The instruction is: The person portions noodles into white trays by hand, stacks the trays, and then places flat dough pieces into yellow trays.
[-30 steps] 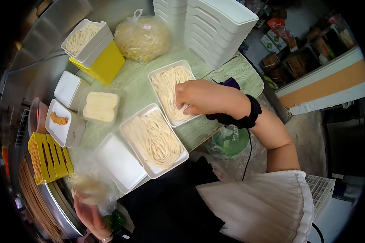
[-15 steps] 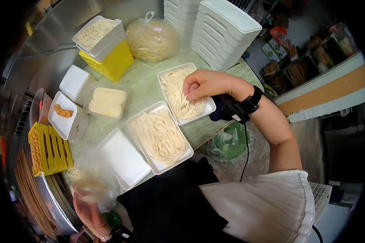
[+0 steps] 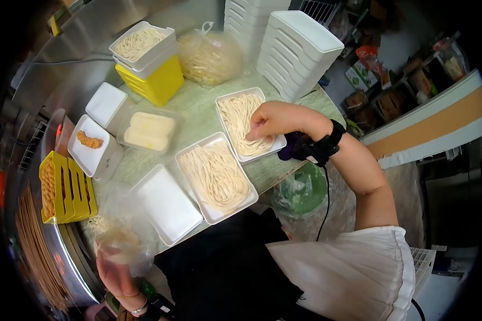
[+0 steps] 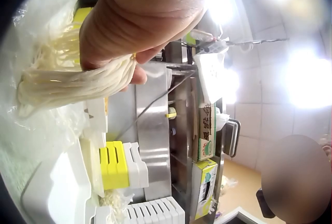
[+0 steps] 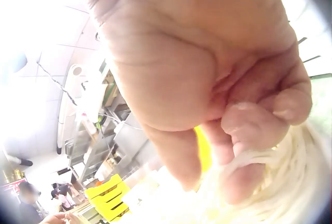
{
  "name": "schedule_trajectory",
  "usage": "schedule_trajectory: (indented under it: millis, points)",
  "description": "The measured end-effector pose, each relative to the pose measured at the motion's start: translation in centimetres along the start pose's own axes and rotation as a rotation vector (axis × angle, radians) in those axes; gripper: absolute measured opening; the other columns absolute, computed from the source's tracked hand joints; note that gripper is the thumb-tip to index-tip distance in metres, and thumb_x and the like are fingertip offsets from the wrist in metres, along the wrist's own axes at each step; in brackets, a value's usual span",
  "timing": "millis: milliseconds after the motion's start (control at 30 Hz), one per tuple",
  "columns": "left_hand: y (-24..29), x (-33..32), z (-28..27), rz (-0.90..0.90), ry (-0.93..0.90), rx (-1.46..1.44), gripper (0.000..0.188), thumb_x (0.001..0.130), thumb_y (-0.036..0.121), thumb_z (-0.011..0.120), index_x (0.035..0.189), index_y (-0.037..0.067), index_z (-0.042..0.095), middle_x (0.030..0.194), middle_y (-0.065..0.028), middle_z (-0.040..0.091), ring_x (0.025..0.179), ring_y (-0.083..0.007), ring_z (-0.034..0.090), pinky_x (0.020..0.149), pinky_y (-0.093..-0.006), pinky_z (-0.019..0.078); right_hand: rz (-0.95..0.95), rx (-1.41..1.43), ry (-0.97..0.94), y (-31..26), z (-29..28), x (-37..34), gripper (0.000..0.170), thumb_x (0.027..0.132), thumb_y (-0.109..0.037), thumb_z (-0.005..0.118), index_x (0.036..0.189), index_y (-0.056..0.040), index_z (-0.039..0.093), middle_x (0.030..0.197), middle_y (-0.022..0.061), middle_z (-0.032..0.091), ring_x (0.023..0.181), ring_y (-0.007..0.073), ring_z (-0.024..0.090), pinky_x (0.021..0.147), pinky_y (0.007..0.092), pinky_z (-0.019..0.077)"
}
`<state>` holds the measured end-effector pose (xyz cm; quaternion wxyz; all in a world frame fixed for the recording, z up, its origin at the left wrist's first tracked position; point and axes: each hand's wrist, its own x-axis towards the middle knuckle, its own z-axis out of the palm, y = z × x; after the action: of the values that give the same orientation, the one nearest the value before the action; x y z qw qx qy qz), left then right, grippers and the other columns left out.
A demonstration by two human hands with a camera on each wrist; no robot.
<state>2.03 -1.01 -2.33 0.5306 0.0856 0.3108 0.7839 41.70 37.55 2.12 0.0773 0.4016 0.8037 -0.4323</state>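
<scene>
My left hand (image 3: 115, 270) grips a bundle of pale noodles (image 4: 78, 86) at the lower left, fingers curled round the strands beside a clear plastic bag (image 3: 139, 251). My right hand (image 3: 281, 120) is low over the far white tray (image 3: 281, 143) of noodles (image 3: 238, 115). Its fingers are curled, and the right wrist view shows noodle strands (image 5: 259, 157) caught between the fingertips. A second white tray (image 3: 213, 219) of noodles lies nearer my body. To its left is a bare white tray (image 3: 167, 206).
White containers (image 3: 300, 56) stand stacked at the back right, near a tied bag of noodles (image 3: 209, 56). A yellow container (image 3: 158, 80) carries noodle boxes. On the left are a clear tub (image 3: 149, 131) of pale blocks and yellow baskets (image 3: 69, 192). A green basin (image 3: 301, 190) sits below the table edge.
My right hand rose slightly from the noodles in the far tray, its fingers curling in, and is low over them again. The left hand keeps its grip. The head view has shifted slightly.
</scene>
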Motion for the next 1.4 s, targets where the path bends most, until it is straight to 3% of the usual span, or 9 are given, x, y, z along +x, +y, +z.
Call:
schedule_trajectory:
  millis: [100,200,633,833,1033,1133,1200,1267,1400]
  points:
    - [0.0,-0.2,-0.1,0.025,0.056,-0.063,0.035,0.103,0.008,0.044,0.138,0.001,0.045,0.107,-0.0061,0.055,0.099,-0.0174,0.056,0.097,-0.0387,0.0474,0.044,-0.023,-0.036,-0.3,0.2,-0.2,0.021,0.08,-0.02,0.077,0.08,-0.0001,0.07,0.067,0.0036,0.067,0.058,0.0089,0.06,0.056,0.0258,0.0465]
    - [0.0,-0.4,-0.3,0.024,0.06,-0.04,0.036,0.101,0.013,0.049,0.134,-0.001,0.049,0.099,-0.0064,0.058,0.099,-0.0173,0.053,0.101,-0.0354,0.0397,-0.051,0.006,-0.014,0.5,0.7,0.1,0.021,0.08,-0.019,0.077,0.08,0.0006,0.07,0.068,0.0035,0.067,0.059,0.0089,0.06,0.058,0.0258,0.0476]
    - [-0.1,-0.5,0.0,0.024,0.024,-0.034,0.032,0.101,0.013,0.049,0.129,0.0,0.053,0.1,-0.0069,0.06,0.099,-0.0178,0.055,0.1,-0.0344,0.0412,-0.097,0.063,-0.01,1.2,0.5,-0.3,0.016,0.079,-0.012,0.075,0.084,0.0016,0.07,0.074,0.0033,0.069,0.064,0.0096,0.062,0.06,0.0261,0.0492]
    - [-0.3,-0.6,0.4,0.04,0.086,-0.022,0.034,0.101,0.014,0.05,0.133,0.001,0.051,0.102,-0.0074,0.062,0.1,-0.0189,0.056,0.1,-0.037,0.0411,-0.253,-0.116,0.252,1.5,0.6,-0.2,0.015,0.077,-0.013,0.074,0.08,0.001,0.07,0.072,0.007,0.069,0.063,0.0144,0.063,0.058,0.0291,0.049]
    - [-0.1,-0.7,-0.5,0.028,0.055,-0.091,0.037,0.1,0.014,0.05,0.135,0.002,0.05,0.105,-0.0083,0.062,0.101,-0.0193,0.056,0.101,-0.0384,0.0409,0.014,0.208,0.217,0.6,-0.8,0.9,0.023,0.087,-0.021,0.071,0.082,0.0012,0.069,0.072,0.003,0.066,0.064,0.0097,0.06,0.058,0.0258,0.0472]
    - [-0.1,-0.6,-0.8,0.038,-0.02,-0.056,0.037,0.101,0.013,0.047,0.136,0.001,0.048,0.109,-0.009,0.062,0.103,-0.0196,0.057,0.1,-0.0389,0.0433,-0.25,0.322,0.483,1.1,-2.6,1.8,0.022,0.088,-0.021,0.07,0.085,0.0006,0.07,0.072,0.003,0.066,0.063,0.0085,0.058,0.058,0.0251,0.0464]
    - [-0.2,-0.6,-1.4,0.052,-0.176,0.017,0.037,0.103,0.01,0.044,0.14,0.002,0.046,0.116,-0.0096,0.061,0.109,-0.0202,0.059,0.099,-0.0398,0.0477,-0.27,0.186,0.365,0.1,-2.9,1.5,0.022,0.092,-0.023,0.067,0.085,-0.0015,0.071,0.074,0.002,0.067,0.063,0.0072,0.056,0.056,0.0235,0.0438]
    - [0.1,-0.5,-1.4,0.052,-0.129,-0.001,0.037,0.103,0.01,0.044,0.139,0.001,0.046,0.115,-0.0094,0.061,0.108,-0.0199,0.059,0.099,-0.0399,0.0476,-0.251,0.072,0.279,-0.5,-2.8,1.5,0.021,0.095,-0.022,0.064,0.085,-0.0049,0.07,0.076,-0.0001,0.067,0.065,0.0044,0.054,0.057,0.0205,0.0416]
    - [-0.4,-0.4,-1.0,0.038,-0.085,-0.057,0.036,0.103,0.01,0.044,0.138,0.001,0.047,0.113,-0.009,0.061,0.106,-0.0196,0.059,0.099,-0.0402,0.0474,-0.054,0.273,0.258,-2.6,-4.0,0.0,0.022,0.093,-0.023,0.065,0.084,-0.0027,0.07,0.075,0.0017,0.068,0.065,0.0069,0.058,0.057,0.0229,0.0441]
